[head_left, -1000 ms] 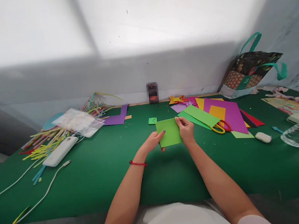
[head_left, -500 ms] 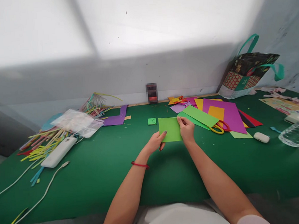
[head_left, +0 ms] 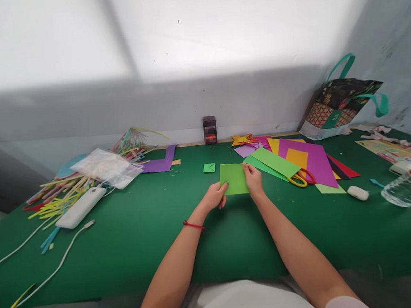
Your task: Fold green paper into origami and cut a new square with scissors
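A light green square of paper [head_left: 234, 178] is held up over the green table by both of my hands. My left hand [head_left: 215, 195] pinches its lower left edge, thumb on the front face. At the right edge, near the top corner, the fingers of my right hand [head_left: 253, 178] are closed on the same sheet. Just beyond it on the table lies a small folded green paper piece [head_left: 209, 168]. Close by on the right are longer green paper sheets [head_left: 275, 162], with scissors [head_left: 302, 177] with yellow and red handles partly under them.
Purple paper [head_left: 318, 159] and other coloured sheets lie right, near a white case [head_left: 358, 192] and a clear bottle [head_left: 409, 188]. A patterned bag [head_left: 337, 108] leans on the wall. On the left are paper strips [head_left: 57, 199], a power bank [head_left: 81, 208] and a white cable [head_left: 67, 254]. A phone [head_left: 210, 130] stands behind.
My right hand has shifted slightly left and inward with the green paper still gripped. The sheet looks a little narrower and darker now. The view has tilted slightly.
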`<state>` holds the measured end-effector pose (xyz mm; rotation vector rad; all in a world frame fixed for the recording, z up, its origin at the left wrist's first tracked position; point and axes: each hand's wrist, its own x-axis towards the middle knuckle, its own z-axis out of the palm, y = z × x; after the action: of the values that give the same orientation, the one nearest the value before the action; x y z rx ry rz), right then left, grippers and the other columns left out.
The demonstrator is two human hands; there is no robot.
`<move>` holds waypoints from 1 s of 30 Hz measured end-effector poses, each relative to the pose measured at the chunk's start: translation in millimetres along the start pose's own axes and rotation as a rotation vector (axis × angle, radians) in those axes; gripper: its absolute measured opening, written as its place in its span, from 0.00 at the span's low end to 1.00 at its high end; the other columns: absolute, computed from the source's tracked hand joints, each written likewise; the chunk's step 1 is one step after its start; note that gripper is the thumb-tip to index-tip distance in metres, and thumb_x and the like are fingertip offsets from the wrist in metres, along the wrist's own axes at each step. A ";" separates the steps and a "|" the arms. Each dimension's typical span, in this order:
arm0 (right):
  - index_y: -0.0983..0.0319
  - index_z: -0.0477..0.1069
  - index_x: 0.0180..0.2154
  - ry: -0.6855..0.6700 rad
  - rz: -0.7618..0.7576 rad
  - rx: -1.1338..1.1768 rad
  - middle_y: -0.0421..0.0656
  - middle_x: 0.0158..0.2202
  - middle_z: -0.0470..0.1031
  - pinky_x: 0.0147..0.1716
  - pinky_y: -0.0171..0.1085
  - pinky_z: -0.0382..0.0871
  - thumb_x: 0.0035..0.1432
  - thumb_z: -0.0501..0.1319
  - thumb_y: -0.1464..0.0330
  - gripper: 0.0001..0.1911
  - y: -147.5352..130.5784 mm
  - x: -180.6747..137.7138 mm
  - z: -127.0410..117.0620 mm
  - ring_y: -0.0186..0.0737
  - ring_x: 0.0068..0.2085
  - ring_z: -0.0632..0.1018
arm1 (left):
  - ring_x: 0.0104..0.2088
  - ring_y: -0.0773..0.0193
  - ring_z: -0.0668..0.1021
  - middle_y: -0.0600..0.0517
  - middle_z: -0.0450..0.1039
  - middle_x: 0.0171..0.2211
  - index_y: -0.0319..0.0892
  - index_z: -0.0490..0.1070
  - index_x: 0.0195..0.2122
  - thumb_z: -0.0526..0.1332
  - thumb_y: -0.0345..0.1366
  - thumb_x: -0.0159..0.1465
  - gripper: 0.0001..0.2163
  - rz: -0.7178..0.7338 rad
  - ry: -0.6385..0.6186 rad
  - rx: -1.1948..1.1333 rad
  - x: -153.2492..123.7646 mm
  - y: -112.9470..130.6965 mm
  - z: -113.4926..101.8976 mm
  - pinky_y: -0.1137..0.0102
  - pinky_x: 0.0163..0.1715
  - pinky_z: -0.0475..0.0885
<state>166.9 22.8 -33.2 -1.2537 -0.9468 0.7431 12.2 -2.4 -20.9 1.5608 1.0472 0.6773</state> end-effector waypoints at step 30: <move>0.57 0.47 0.64 -0.510 -0.080 -1.396 0.42 0.66 0.49 0.61 0.54 0.39 0.65 0.37 0.62 0.27 4.9 75.7 -85.2 0.46 0.66 0.48 | 0.24 0.63 0.75 0.49 0.74 0.22 0.39 0.68 0.24 0.51 0.44 0.61 0.16 -0.024 0.078 0.211 12.8 -31.4 4.3 0.70 0.29 0.68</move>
<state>276.9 52.8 -28.6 -2.2191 -2.0939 0.2455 13.1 7.7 -53.4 1.7105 1.2260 0.6318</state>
